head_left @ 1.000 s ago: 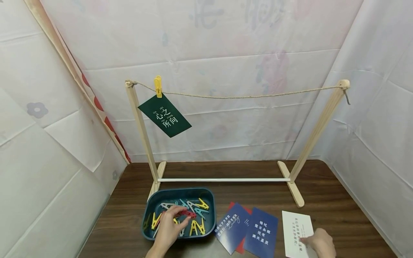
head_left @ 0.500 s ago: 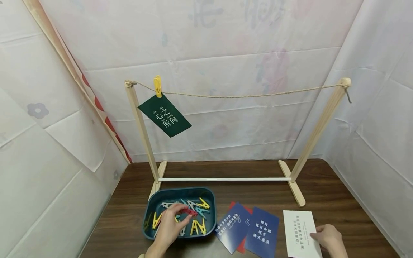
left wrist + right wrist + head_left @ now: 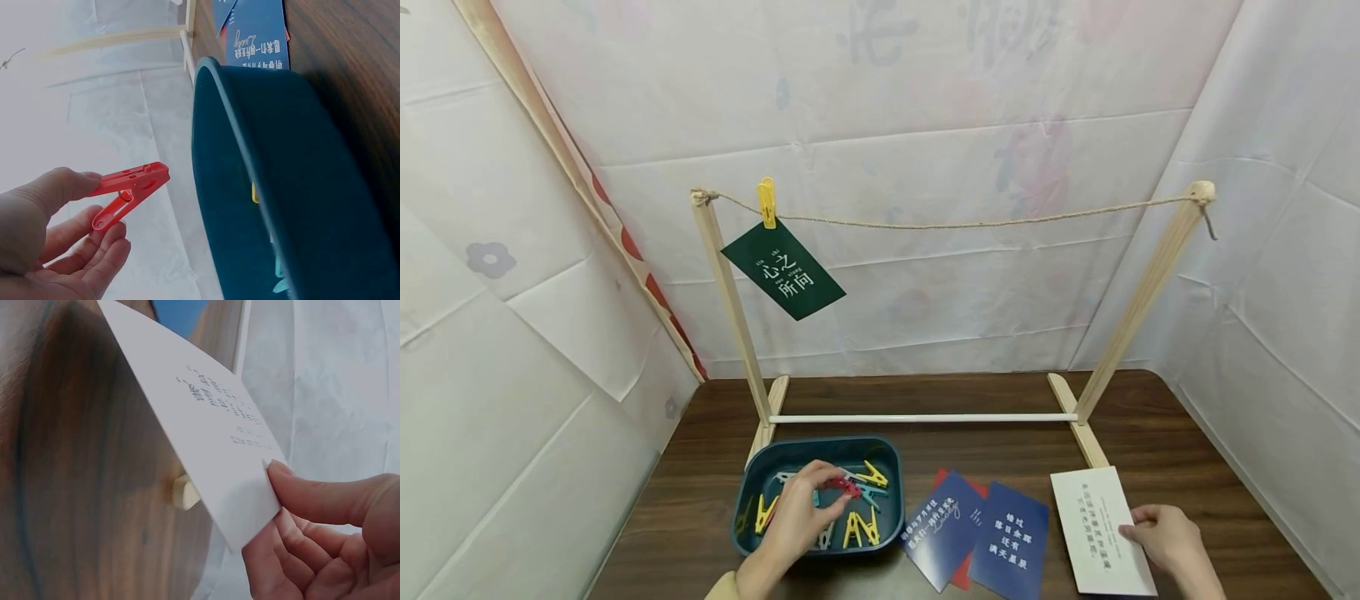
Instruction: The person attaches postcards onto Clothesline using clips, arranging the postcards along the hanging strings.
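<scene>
My left hand [image 3: 797, 512] pinches a red clothespin [image 3: 131, 190] by its handle ends, just above the teal bin [image 3: 312, 169]. In the head view several yellow, blue and white clothespins [image 3: 861, 529] lie inside that bin. At the right, my right hand [image 3: 1168, 537] holds a white card [image 3: 194, 419] with dark printed writing by its edge, thumb on the printed face and fingers behind. In the right wrist view the card is tilted and raised from the wooden table. A yellow clothespin [image 3: 767, 202] grips a dark green card [image 3: 784, 268] by one corner on the rope.
The rope [image 3: 925, 226] runs between two wooden posts [image 3: 1138, 308] behind the bin. A white rod [image 3: 917, 418] joins their feet low down. Two blue cards [image 3: 1009, 540] and a red card [image 3: 961, 575] beneath lie on the table [image 3: 880, 392] between my hands.
My right hand has shifted from resting on the white card to gripping its right edge, and the card has lifted. The left hand with the red clothespin has barely moved.
</scene>
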A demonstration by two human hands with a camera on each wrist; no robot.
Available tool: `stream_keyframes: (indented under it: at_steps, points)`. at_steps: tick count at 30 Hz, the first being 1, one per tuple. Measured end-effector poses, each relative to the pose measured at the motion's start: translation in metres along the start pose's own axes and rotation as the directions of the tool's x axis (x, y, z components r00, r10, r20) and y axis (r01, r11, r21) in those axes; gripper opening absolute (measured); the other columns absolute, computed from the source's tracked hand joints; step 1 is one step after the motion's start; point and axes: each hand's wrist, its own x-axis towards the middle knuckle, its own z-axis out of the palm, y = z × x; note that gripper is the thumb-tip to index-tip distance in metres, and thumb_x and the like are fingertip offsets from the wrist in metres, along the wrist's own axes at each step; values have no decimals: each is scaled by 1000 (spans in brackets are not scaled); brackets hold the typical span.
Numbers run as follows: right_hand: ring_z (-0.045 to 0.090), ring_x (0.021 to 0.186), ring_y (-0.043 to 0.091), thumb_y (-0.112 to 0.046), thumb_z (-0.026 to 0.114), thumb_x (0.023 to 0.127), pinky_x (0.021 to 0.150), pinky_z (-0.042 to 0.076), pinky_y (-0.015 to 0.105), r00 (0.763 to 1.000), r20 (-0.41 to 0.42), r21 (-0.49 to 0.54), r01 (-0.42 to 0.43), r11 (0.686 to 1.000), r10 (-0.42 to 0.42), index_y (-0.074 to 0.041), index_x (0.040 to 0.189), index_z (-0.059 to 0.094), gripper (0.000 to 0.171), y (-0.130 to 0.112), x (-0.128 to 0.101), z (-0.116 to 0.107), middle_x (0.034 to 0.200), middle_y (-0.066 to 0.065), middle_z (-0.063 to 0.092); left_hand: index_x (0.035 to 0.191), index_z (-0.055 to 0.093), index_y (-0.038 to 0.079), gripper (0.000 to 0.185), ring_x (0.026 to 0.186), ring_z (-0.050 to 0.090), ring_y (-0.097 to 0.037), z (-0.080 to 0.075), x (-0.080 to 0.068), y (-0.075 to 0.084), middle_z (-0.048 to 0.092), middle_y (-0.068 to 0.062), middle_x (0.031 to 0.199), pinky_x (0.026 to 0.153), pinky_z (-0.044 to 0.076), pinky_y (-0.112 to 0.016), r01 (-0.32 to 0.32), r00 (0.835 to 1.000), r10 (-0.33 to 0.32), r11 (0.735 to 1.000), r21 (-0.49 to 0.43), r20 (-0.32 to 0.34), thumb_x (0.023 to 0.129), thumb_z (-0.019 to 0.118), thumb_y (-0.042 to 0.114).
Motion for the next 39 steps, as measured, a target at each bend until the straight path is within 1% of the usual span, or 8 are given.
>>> stream_keyframes:
  at_steps: [5, 11, 16, 23, 29, 34, 36, 39]
  points:
    - [55, 62, 18, -7, 65, 76, 51, 42, 30, 991, -75, -23, 107, 994, -108, 14, 88, 58, 25, -20, -5, -1, 67, 6, 60, 91, 66, 8, 19, 76, 55, -9, -4, 5, 5, 57, 1, 88, 62, 48, -23, -32, 999, 32, 999, 0, 31, 73, 72, 9]
    - [58, 64, 21, -5, 65, 75, 50, 42, 30, 970, -145, -14, 194, 981, -195, 12, 89, 60, 22, -41, -8, 1, 70, 9, 63, 93, 65, 4, 20, 77, 57, -14, -10, 11, 11, 56, -2, 89, 63, 49, -24, -85, 995, 86, 996, -21, 59, 74, 70, 6]
    - [59, 65, 21, -3, 66, 74, 51, 42, 28, 944, -194, -15, 268, 963, -265, 10, 87, 61, 20, -53, -10, 4, 70, 11, 63, 95, 65, 2, 21, 79, 58, -17, -15, 15, 14, 56, -3, 91, 65, 49, -25, -102, 992, 103, 995, -22, 72, 74, 69, 5]
    - [57, 60, 15, -3, 68, 72, 51, 41, 25, 886, -274, -28, 381, 924, -374, 6, 83, 63, 15, -72, -12, 8, 66, 5, 63, 95, 65, 3, 21, 79, 57, -16, -21, 23, 23, 56, -2, 91, 65, 48, -26, -129, 988, 127, 991, 19, 84, 75, 70, 6]
    - [56, 58, 14, -1, 69, 73, 50, 43, 23, 853, -329, 6, 430, 903, -405, 4, 82, 64, 12, -84, -13, 15, 66, 5, 62, 94, 65, 3, 21, 78, 57, -15, -22, 29, 29, 56, -3, 91, 65, 49, -28, -162, 984, 158, 986, 45, 80, 74, 70, 5]
    - [55, 55, 8, 1, 71, 70, 49, 44, 22, 805, -389, 13, 490, 871, -447, 1, 76, 64, 9, -91, -12, 23, 64, 3, 61, 95, 64, 0, 22, 80, 58, -18, -24, 35, 32, 56, -6, 93, 68, 50, -32, -190, 977, 188, 982, 11, 96, 74, 69, 4]
    - [54, 55, 7, 3, 71, 69, 49, 45, 21, 793, -400, 18, 509, 861, -460, 0, 75, 64, 9, -94, -11, 25, 63, 2, 61, 95, 63, -1, 23, 80, 58, -19, -25, 37, 33, 56, -6, 94, 68, 50, -32, -204, 975, 202, 979, 7, 96, 74, 69, 4]
    - [54, 55, 8, 4, 71, 69, 49, 45, 22, 784, -401, 28, 528, 849, -475, 1, 75, 64, 10, -100, -11, 26, 63, 3, 61, 95, 63, -1, 23, 80, 58, -20, -28, 40, 35, 56, -7, 94, 69, 50, -33, -209, 972, 207, 978, 4, 106, 74, 70, 3]
